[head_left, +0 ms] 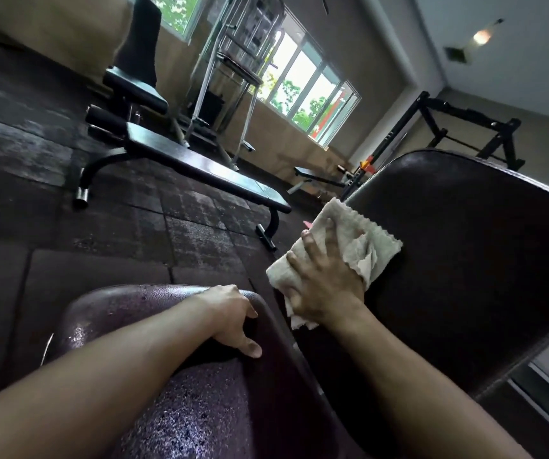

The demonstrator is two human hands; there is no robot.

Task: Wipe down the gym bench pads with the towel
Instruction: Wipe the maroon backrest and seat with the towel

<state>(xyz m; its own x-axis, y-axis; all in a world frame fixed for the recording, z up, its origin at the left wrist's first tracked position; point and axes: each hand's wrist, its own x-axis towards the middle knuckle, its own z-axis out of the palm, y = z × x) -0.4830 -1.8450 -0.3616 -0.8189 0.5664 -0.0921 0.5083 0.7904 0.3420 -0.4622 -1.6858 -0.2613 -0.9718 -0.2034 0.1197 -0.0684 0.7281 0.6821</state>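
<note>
A dark padded bench fills the foreground. Its seat pad [173, 409] shines with wet speckles, and its raised back pad [465, 260] slopes up to the right. My left hand [233, 316] rests on the far edge of the seat pad, fingers curled over the rim. A crumpled beige towel [362, 246] lies against the left edge of the back pad, with my right hand [326, 279] spread over it and pressing it to the pad.
A flat black bench [200, 167] stands on the dark rubber floor tiles [100, 226] to the left. Behind it are an upright adjustable bench [140, 67], a chrome rack [243, 61] by the windows, and a black rack [448, 127] at the right.
</note>
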